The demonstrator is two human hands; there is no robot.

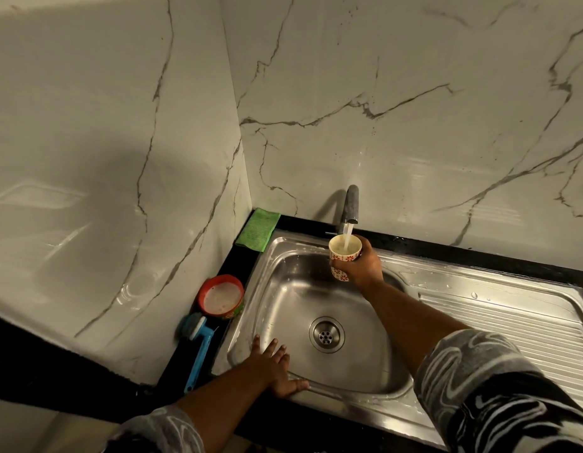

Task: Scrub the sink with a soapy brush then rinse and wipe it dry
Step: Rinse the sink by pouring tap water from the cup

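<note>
The steel sink (pixel 283 308) sits in a black counter, its drain (pixel 326 335) in the middle of the basin. My right hand (pixel 360 263) grips a small flowered cup (pixel 344 256) under the running tap (pixel 350 207); water streams into the cup. My left hand (pixel 274 367) rests flat, fingers spread, on the sink's front-left rim. A blue-handled brush (pixel 200 348) lies on the counter left of the sink. Behind it stands a red bowl of soapy water (pixel 221 297). A green cloth (pixel 258 229) lies in the back corner.
Marble-patterned walls close in behind and to the left. The ribbed steel drainboard (pixel 499 325) stretches to the right, with water drops on it. A narrow black counter strip (pixel 233 266) runs along the left wall.
</note>
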